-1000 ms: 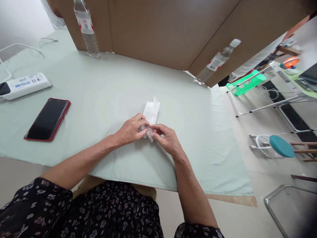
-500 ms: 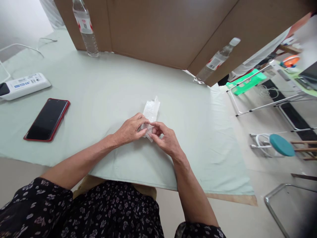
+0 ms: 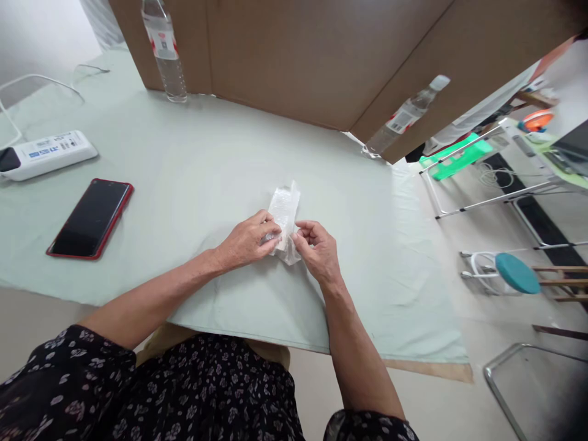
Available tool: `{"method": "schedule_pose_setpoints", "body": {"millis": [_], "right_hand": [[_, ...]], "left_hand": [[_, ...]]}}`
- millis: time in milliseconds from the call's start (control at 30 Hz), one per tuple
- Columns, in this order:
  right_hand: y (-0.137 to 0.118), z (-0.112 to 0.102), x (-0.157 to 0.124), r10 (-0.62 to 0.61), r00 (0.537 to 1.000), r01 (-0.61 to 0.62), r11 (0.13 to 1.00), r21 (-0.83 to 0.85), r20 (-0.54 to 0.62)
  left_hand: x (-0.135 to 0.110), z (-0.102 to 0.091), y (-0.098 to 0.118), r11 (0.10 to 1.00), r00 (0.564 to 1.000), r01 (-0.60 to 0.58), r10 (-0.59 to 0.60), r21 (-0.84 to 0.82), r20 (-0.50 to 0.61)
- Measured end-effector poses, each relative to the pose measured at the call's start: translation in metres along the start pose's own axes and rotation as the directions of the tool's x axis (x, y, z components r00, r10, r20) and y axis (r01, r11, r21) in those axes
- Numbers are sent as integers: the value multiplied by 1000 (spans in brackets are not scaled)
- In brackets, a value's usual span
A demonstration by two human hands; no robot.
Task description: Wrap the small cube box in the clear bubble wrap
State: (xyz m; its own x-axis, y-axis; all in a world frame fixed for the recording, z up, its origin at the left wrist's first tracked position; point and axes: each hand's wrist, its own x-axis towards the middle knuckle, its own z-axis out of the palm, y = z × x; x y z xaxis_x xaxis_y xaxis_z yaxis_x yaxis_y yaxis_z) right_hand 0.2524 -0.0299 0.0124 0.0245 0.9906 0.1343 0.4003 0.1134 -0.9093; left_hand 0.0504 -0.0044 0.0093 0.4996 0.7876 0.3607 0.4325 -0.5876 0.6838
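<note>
Left hand (image 3: 245, 245) and right hand (image 3: 319, 251) each pinch the near end of a crinkly clear bubble-wrap packet (image 3: 285, 208), which lies flat on smooth pale-green cloth (image 3: 206, 165). Left of the packet is a glossy red-edged phone (image 3: 89, 217). Beyond the packet, a clear bottle (image 3: 165, 52) stands against brown cardboard (image 3: 298, 55). Since a second ago the hands have drawn slightly apart, spreading the wrap.

Green-clothed table (image 3: 193, 165), brown cardboard wall (image 3: 298, 55), teal stool (image 3: 517, 272).

bubble wrap (image 3: 285, 214) near end behind fingers, left bottle (image 3: 165, 49) top cropped
</note>
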Motion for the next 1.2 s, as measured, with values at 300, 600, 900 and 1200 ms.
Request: {"method": "schedule_pose_setpoints", "body": {"millis": [300,600,900,1200], "right_hand": [[-1,10,-3,-216,975,223,952,-210,56],[-8,-6,-2,-221,965,248,942,-226,141],[-19,-25,-7,-96,960,154,966,-208,265],[-21,3,-10,-111,994,108,986,-130,-10]], "left_hand": [[-3,9,5,997,997,28,-23,67,-76],[-1,7,4,998,999,33,-31,48,-44],[-1,5,4,998,997,61,-62,-10,-47],[-1,13,10,995,995,75,-70,68,-75]]}}
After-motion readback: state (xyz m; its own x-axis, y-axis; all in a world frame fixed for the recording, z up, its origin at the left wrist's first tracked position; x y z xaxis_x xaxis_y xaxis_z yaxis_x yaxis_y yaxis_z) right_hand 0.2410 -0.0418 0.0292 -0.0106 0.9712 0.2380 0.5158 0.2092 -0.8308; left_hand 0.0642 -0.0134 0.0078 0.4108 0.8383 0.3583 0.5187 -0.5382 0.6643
